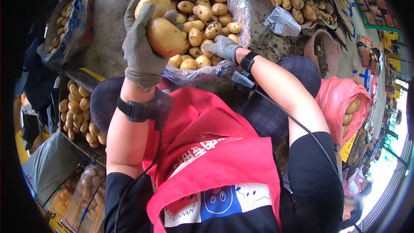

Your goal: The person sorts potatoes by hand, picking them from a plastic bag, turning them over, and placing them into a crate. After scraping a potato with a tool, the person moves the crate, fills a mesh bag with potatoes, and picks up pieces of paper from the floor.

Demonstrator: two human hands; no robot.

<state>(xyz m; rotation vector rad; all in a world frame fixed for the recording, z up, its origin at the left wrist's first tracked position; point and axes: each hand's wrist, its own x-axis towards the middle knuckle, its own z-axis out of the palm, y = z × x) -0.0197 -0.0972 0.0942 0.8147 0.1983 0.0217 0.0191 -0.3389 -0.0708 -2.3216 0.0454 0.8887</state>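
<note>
In a grey glove, my left hand (140, 45) is raised with its fingers closed around two large potatoes; the nearer potato (166, 38) rests against the fingers and the farther potato (154, 3) sits above it. Below and beyond lies a container lined with clear plastic (240, 11), filled with potatoes, some with dark soil on them. My right hand (225, 48), also gloved, reaches into its right side. Its fingertips close on a small potato (207, 47) at the top of the pile; part of that potato is hidden by the fingers.
A basket of potatoes (297, 2) stands at the upper right, with a crumpled white bag (282, 21) by it. A tan bowl (320, 45) is on the ground. A pink bag (330, 99) holds potatoes at the right. More potatoes (76, 110) lie at the left.
</note>
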